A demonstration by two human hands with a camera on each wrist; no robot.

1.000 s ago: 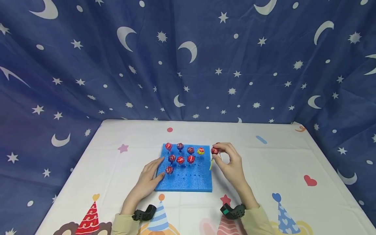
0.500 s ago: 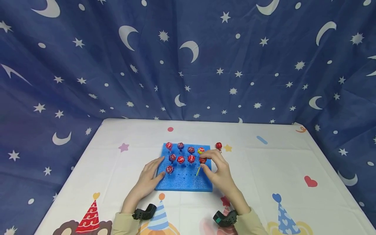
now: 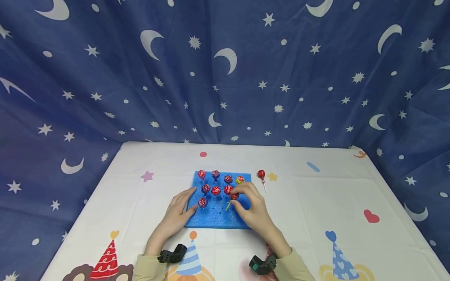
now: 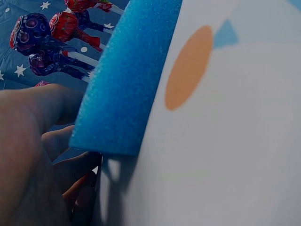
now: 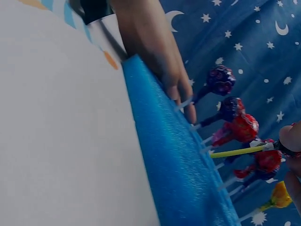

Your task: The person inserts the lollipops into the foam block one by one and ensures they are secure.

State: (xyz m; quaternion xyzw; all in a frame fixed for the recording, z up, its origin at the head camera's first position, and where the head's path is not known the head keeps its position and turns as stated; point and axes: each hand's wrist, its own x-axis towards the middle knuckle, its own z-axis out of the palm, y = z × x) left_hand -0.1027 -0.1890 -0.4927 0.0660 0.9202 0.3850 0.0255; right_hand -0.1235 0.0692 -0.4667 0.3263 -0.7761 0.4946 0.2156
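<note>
In the head view a blue foam board [image 3: 214, 220] lies on the table, with several wrapped lollipops [image 3: 216, 191] upright in rows along its back and left. My left hand [image 3: 177, 212] rests at the board's left edge, fingers fairly straight; the left wrist view shows the thumb side against the foam [image 4: 124, 89]. Thumb and fingers of my right hand [image 3: 254, 208] pinch a dark red lollipop [image 3: 234, 197] by its head, over the right half of the board. Its yellow stick [image 5: 237, 152] points down and left, tilted, toward the foam.
One red lollipop [image 3: 261, 175] with a white stick lies on the tablecloth right of the board. A yellow-wrapped lollipop [image 3: 240, 180] stands at the back row's right end. The white tablecloth [image 3: 327, 203] has printed party shapes; a blue starry curtain [image 3: 246, 70] hangs behind.
My right hand has carried the lollipop leftward from beside the board's right edge to over the board. The loose red lollipop has come into full view. My left hand stays put.
</note>
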